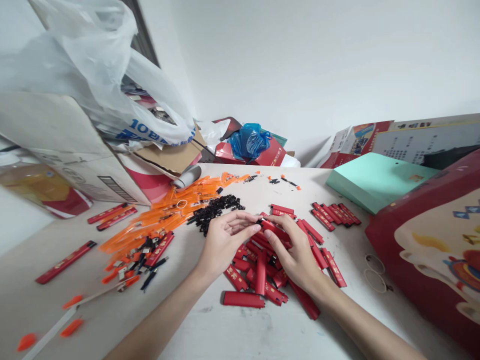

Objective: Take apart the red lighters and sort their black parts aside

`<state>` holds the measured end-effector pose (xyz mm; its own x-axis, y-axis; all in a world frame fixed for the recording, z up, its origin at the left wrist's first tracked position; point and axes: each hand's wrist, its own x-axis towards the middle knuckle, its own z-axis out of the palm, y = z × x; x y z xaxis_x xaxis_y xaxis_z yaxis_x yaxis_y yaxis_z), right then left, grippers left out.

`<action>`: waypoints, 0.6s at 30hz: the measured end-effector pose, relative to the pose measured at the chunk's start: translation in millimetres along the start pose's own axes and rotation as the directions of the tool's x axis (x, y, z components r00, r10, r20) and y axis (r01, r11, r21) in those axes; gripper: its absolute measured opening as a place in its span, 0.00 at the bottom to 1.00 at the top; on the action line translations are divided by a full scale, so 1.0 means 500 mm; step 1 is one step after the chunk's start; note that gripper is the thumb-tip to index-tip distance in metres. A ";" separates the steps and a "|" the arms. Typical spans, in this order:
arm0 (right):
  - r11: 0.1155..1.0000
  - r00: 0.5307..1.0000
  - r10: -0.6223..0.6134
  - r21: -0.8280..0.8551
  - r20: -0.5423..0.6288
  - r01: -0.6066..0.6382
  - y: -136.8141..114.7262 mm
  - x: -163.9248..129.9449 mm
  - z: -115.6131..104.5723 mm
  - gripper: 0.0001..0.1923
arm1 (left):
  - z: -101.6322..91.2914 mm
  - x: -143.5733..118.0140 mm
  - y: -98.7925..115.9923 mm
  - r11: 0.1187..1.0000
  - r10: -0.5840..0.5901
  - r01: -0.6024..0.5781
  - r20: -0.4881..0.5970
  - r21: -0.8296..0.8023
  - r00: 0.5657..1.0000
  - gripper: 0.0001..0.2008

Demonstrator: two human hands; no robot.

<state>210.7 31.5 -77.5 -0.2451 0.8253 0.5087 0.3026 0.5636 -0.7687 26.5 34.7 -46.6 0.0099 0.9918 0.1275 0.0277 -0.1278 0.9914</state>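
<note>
Over a heap of red, flat, lighter-shaped cases (pixel 261 272) with gold lettering, my two hands meet. My right hand (pixel 294 245) is closed around one red case (pixel 275 229), thumb on its near side. At the left end of that case, my left hand (pixel 227 242) pinches a small black piece (pixel 259 221) between thumb and forefinger. Whether this piece is seated in the case or only touching it, I cannot tell. Just left of the heap lies a pile of small black parts (pixel 215 210), partly behind my left hand.
Orange translucent strips (pixel 161 212) spread along the left, with mixed black, metal and orange bits (pixel 129 262) nearer me. A row of red cases (pixel 339 214) lies at the right, before a mint-green box (pixel 378 177). A large red bag (pixel 427 240) borders the right edge.
</note>
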 end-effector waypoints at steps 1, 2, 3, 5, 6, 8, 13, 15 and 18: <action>1.000 1.000 0.000 0.002 0.000 0.000 0.000 0.000 0.000 0.13 | 0.001 0.000 0.001 1.000 -0.003 0.003 -0.007 -0.003 1.000 0.11; 1.000 1.000 0.001 0.004 -0.001 -0.001 0.000 0.000 0.000 0.13 | 0.001 -0.001 0.002 1.000 -0.006 0.006 -0.014 -0.007 1.000 0.11; 1.000 1.000 0.004 0.005 -0.001 -0.004 0.000 0.000 0.000 0.13 | 0.001 -0.001 0.003 1.000 -0.010 0.010 -0.018 -0.009 1.000 0.11; 1.000 1.000 0.009 0.008 -0.005 -0.009 0.001 0.001 0.000 0.13 | 0.002 -0.002 0.005 1.000 -0.015 0.014 -0.022 -0.014 1.000 0.10; 1.000 1.000 0.011 0.009 -0.007 -0.011 0.001 0.001 0.000 0.12 | 0.001 -0.002 0.006 1.000 -0.015 0.015 -0.023 -0.014 1.000 0.10; 1.000 1.000 0.013 0.011 -0.011 -0.013 0.001 0.001 0.001 0.12 | 0.000 -0.002 0.006 1.000 -0.013 0.013 -0.024 -0.014 1.000 0.09; 1.000 1.000 0.012 0.009 0.002 -0.012 0.000 -0.001 0.001 0.13 | -0.002 0.000 0.003 1.000 0.001 -0.001 -0.011 -0.020 1.000 0.08; 1.000 1.000 0.012 0.005 0.002 -0.012 0.000 -0.002 0.001 0.13 | -0.002 0.000 0.002 1.000 0.001 -0.001 -0.005 -0.021 1.000 0.08; 1.000 1.000 0.011 -0.002 0.003 -0.011 0.001 -0.001 0.000 0.13 | -0.001 0.000 0.002 1.000 -0.006 0.006 -0.011 -0.017 1.000 0.09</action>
<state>210.9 31.6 -78.1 -0.2443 0.8317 0.4986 0.3070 0.5541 -0.7738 25.8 34.6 -45.7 -0.0016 0.9925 0.1220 0.0108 -0.1220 0.9925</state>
